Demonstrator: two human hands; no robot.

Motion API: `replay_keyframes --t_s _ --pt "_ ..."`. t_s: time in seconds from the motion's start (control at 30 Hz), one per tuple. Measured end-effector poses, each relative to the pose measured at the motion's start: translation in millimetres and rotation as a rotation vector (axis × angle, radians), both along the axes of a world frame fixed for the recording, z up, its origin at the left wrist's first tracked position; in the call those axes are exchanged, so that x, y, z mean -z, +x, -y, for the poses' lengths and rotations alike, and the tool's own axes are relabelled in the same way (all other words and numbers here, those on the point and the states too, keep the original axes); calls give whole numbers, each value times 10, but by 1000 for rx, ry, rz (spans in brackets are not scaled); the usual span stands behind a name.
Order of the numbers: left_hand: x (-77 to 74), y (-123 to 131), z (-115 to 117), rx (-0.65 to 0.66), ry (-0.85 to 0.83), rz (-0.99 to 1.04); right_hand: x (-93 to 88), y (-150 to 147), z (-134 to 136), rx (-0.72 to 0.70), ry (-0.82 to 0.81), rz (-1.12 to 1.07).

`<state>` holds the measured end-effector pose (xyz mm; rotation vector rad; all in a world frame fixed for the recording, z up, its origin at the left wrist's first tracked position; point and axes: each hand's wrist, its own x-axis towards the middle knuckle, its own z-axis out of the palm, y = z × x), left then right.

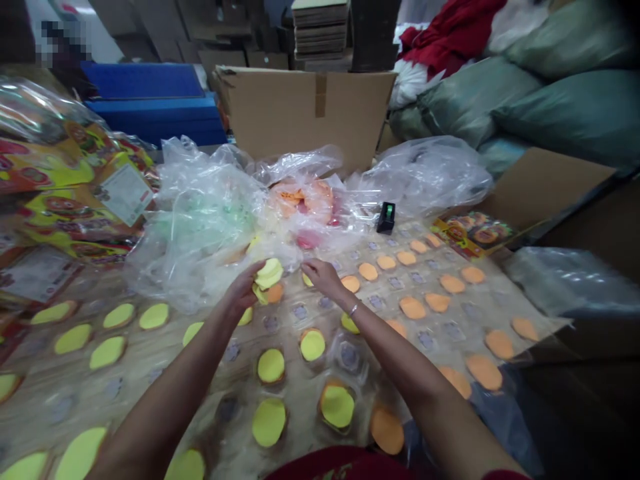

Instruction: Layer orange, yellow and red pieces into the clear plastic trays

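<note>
My left hand (243,288) is closed around a small bunch of thin, pale yellow round pieces (270,272), which fan out past the fingertips. Just below that bunch, an orange round piece (275,293) lies on the table. To the right, my right hand (324,277) has its fingers pinched together over another yellow round piece (307,281); whether they grip it is hidden. Around both arms lie clear plastic trays in rows, several topped with yellow discs (313,345) and others with orange discs (413,307). Some trays show a small greyish shape (349,356) inside.
Crumpled clear bags (200,213) with coloured pieces line the table's far side. A black tape dispenser (386,218) stands by them. Printed packages (75,187) pile up at left. Behind are a cardboard box (295,120) and blue boxes (155,113); green sacks (575,113) fill the right.
</note>
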<state>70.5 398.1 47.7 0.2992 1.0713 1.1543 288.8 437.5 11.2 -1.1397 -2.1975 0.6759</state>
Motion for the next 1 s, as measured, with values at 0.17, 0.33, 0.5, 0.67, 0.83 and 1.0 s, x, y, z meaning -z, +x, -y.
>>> replay_keyframes --t_s 0.17,0.33,0.5,0.67,0.83,1.0 --pt "130 140 81 170 166 -42 -317 -267 185 53 -56 -192" --pt "184 71 136 301 251 -36 -345 -407 272 -41 -42 -190" --pt "130 -57 165 404 290 -228 -256 -354 180 91 -310 -744" --pt "76 -438 -237 262 286 -637 -52 -163 59 5 -765 -731" --pt "78 -692 -554 76 253 -657 132 -426 155 -86 -360 -196" --pt "73 -665 -463 82 250 -557 202 -822 227 -240 197 289"
